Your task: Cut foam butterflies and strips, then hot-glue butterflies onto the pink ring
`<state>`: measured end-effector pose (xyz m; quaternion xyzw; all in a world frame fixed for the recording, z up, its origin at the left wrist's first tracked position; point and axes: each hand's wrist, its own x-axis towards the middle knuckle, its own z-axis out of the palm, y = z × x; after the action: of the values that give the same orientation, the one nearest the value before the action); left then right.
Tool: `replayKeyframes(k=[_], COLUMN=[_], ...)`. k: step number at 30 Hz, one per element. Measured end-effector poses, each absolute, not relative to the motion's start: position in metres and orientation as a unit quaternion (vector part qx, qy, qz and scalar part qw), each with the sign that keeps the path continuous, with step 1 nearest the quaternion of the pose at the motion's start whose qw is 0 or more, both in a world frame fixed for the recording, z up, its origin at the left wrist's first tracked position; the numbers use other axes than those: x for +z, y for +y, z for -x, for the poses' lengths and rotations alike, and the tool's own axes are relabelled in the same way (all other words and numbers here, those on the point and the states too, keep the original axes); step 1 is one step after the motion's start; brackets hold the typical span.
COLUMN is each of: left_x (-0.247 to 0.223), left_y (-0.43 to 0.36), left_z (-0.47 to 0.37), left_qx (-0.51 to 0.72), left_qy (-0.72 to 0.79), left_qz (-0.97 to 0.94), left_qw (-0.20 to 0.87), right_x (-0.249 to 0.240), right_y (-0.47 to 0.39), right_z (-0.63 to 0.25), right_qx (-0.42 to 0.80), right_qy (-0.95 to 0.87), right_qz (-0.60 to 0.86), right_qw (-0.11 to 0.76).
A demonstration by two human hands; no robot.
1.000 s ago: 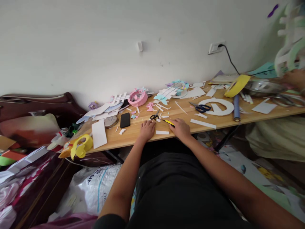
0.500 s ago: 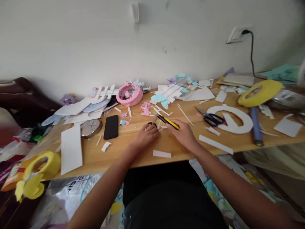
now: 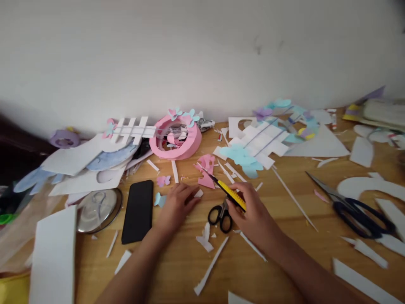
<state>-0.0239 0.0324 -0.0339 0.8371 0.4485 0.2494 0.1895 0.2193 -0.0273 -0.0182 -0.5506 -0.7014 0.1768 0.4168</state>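
My right hand [image 3: 251, 211] grips a yellow and black utility knife [image 3: 232, 195], its blade pointing up and left toward a pink paper cutout [image 3: 207, 171]. My left hand [image 3: 177, 207] rests low over the table, with thumb and forefinger closed at a small white foam piece [image 3: 198, 194]. Between my hands lies a small pair of black-handled scissors [image 3: 220, 216], its blades partly hidden by the right hand. A small blue paper piece [image 3: 160, 199] touches or nearly touches my left hand, and a pink and purple paper butterfly [image 3: 163, 181] lies beyond it.
A black phone [image 3: 137, 211] and a round glass lid [image 3: 98, 210] lie on the left. Farther back stand a pink ring [image 3: 175, 135] and a white lattice piece [image 3: 264, 141]. Large dark-blue scissors [image 3: 354, 211] lie right, among white scraps [image 3: 211, 266].
The view has moved closer to the table. My left hand has left the small scissors and moved to the white piece beyond them. The right hand still holds the knife.
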Motion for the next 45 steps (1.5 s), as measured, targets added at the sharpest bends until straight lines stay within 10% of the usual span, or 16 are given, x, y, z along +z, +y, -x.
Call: replayKeyframes(k=[45], left_x=[-0.028], left_y=[0.013], left_z=[0.020], left_qx=[0.224], left_qy=[0.485], left_qz=[-0.832], left_qw=[0.151], right_x=[0.011], right_y=[-0.062], right_z=[-0.238], right_qx=[0.105], right_qy=[-0.780], right_qz=[0.551], right_qw=[0.276])
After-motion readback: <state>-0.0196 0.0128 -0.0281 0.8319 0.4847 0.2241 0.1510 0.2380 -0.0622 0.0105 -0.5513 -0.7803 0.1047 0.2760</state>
